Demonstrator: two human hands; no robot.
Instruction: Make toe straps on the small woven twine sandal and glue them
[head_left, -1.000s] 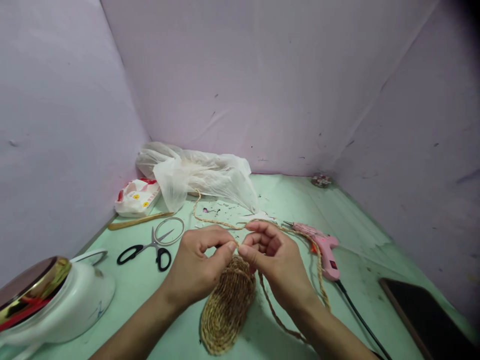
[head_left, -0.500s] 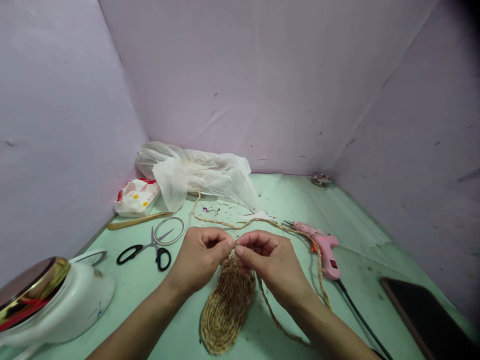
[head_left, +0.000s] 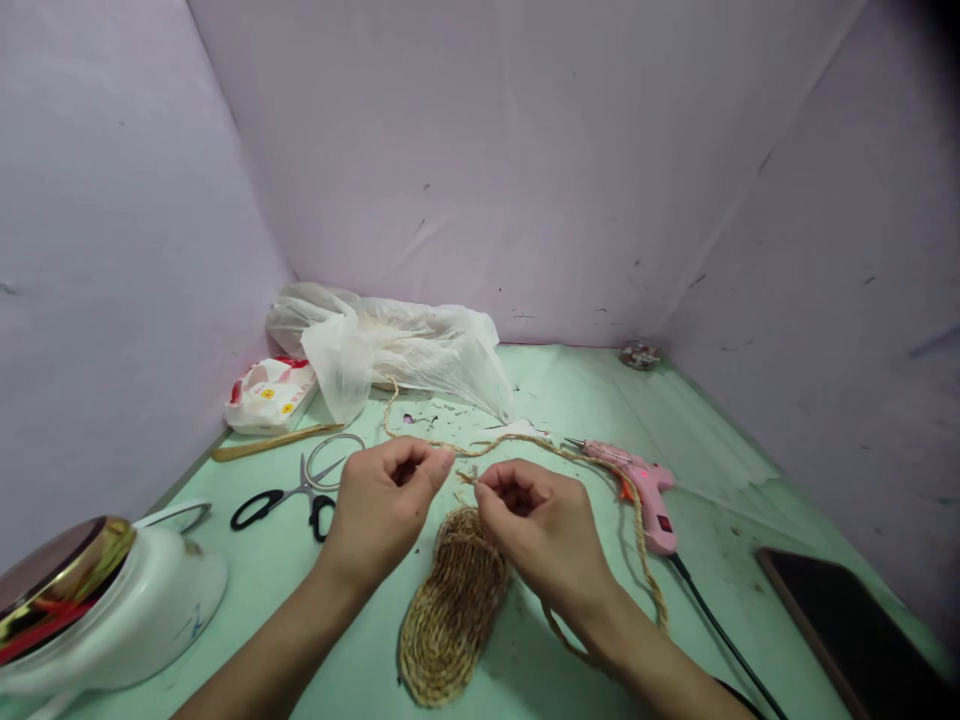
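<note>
My right hand [head_left: 544, 535] pinches the frayed end of a braided straw cord [head_left: 643, 535] between thumb and forefinger, with a short tip poking out to the left. Apart from it, to the left, my left hand [head_left: 394, 505] is closed in a pinch; whatever may be between those fingertips is too small to make out. Below both hands a sole-shaped woven straw piece [head_left: 454, 610] lies flat on the table, its upper right edge partly behind my right hand. The cord runs from under a white plastic bag [head_left: 405, 340], past the glue gun, and under my right forearm.
A pink hot glue gun [head_left: 637, 485] with a black cable lies to the right, a dark phone [head_left: 847, 630] nearer. Left are black-handled scissors [head_left: 304, 490], a tape ring [head_left: 335, 462], a wooden stick [head_left: 274, 442], a tissue pack [head_left: 270, 395] and a white appliance [head_left: 165, 600].
My hands have drawn apart. The left moved left and slightly up, away from the cord end, which now shows at the right fingertips. More of the woven piece's top is visible.
</note>
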